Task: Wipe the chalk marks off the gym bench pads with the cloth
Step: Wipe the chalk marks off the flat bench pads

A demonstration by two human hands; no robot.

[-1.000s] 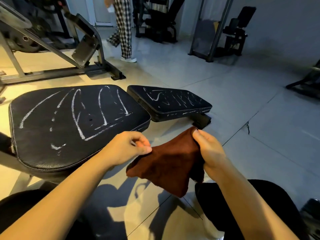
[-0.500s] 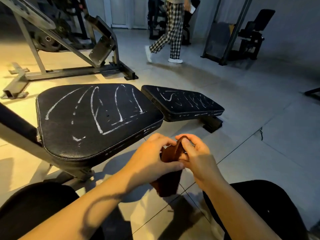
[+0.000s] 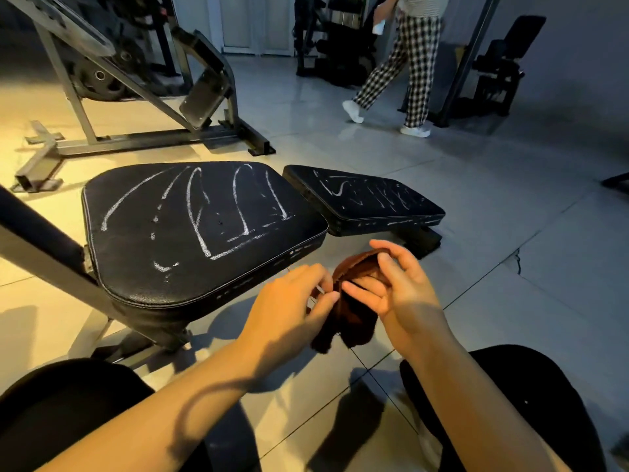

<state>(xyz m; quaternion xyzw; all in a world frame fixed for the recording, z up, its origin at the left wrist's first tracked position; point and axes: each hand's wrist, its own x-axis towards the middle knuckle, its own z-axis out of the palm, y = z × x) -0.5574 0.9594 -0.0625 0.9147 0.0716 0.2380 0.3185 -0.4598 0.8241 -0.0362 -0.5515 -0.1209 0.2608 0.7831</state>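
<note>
Cloth (image 3: 354,301) bunched, hanging downward

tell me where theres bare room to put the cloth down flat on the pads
The large pad has bare top all over, only chalk lines on it; its near edge, by the left hand, is closest. The small pad is also bare, farther off. Both hands bunch the cloth above the floor.

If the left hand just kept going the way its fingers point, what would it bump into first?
The left hand points rightward at the bunched brown cloth, which its fingertips already pinch. Right behind the cloth is the right hand, so it would likely meet that next; depth is hard to judge.
</note>
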